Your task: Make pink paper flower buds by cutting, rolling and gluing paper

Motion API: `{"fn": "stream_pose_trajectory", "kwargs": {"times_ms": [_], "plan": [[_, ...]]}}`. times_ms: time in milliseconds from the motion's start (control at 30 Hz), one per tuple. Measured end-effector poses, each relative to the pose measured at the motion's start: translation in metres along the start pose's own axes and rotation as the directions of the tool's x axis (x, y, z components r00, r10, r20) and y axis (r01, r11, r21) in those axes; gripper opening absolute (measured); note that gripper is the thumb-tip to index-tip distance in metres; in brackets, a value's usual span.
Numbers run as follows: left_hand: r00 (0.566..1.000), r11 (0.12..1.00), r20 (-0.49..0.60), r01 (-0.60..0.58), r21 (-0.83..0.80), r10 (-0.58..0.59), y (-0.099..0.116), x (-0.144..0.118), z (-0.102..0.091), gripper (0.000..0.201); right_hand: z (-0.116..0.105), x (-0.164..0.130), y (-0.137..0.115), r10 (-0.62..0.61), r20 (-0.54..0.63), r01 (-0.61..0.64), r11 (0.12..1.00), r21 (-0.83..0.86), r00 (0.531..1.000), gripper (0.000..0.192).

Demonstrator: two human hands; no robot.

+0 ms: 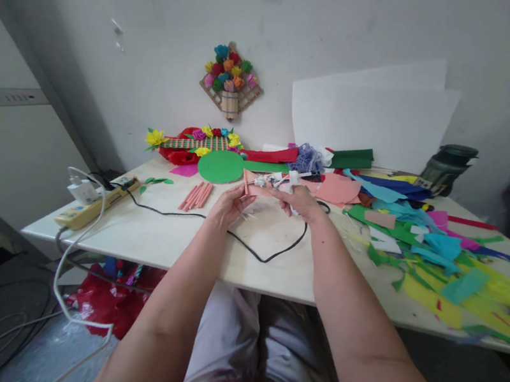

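Observation:
Upright between the fingers of my left hand (229, 206) is a thin salmon-pink paper roll (245, 183). My right hand (299, 201) is wrapped round a white hot glue gun (292, 181). Its nozzle points left and is close to the paper roll; whether they touch, I cannot tell. Left of my hands, several matching pink paper rolls (196, 196) lie side by side on the white table (170, 239). Just behind, a green round disc (221, 167) lies flat. Salmon-pink paper (338, 189) is spread to the right of the glue gun.
A black cord (246, 246) loops across the table near my forearms. At the left edge sits a power strip (93, 203) with plugs. Coloured paper scraps (455, 274) cover the right side. A dark green bottle (447, 170) stands at the back right, and paper flowers (203, 137) lie along the wall.

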State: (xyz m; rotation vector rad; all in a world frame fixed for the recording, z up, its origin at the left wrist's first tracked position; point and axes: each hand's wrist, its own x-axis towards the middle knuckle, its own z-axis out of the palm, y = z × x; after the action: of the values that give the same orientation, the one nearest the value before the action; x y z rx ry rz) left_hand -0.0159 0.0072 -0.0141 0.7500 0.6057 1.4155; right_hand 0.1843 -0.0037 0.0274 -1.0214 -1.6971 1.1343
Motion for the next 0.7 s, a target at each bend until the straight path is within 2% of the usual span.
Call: {"fn": "stream_pose_trajectory", "kwargs": {"times_ms": [700], "plan": [[0.999,0.999,0.007,-0.033,-0.014,0.033,0.0006,-0.0007,0.0003,0.016,-0.0006,0.0005,0.0020,-0.016,0.034,0.016,1.000,-0.011,0.999,0.034]]}}
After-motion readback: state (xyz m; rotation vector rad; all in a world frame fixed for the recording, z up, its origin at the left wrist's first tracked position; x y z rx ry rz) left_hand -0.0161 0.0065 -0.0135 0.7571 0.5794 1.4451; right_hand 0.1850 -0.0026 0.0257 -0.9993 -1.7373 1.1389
